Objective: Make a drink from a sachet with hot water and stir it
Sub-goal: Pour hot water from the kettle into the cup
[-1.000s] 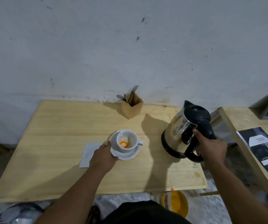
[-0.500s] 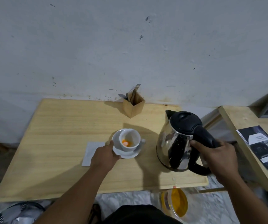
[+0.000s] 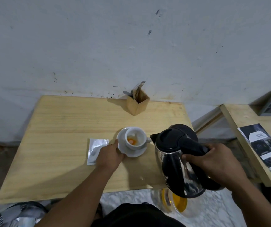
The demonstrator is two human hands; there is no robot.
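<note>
So the cup point(image 3: 135, 138) is the thing to watch here. It sits on its saucer point(image 3: 123, 149) mid-bench point(image 3: 58, 145), with orange powder at the bottom and, looks like, no water in it yet. The electric kettle point(image 3: 177, 154) hangs in the air just right of the cup, spout pointing left at it and nearly over the cup's handle, body running back from the cup toward the person. So the pour just needs a bit more leftward travel and a tip, probably.

Right hand point(image 3: 213, 163) is the one doing it: fingers point(image 3: 190, 157) wrapped tight round the black kettle handle. Left hand point(image 3: 110, 154) is on the cup's left, fingers curled onto the saucer rim, steadying it.

Opened silver sachet point(image 3: 95, 149) lies flat left of the cup. Wooden cutlery holder point(image 3: 138, 104) is behind the cup, by the wall.
</note>
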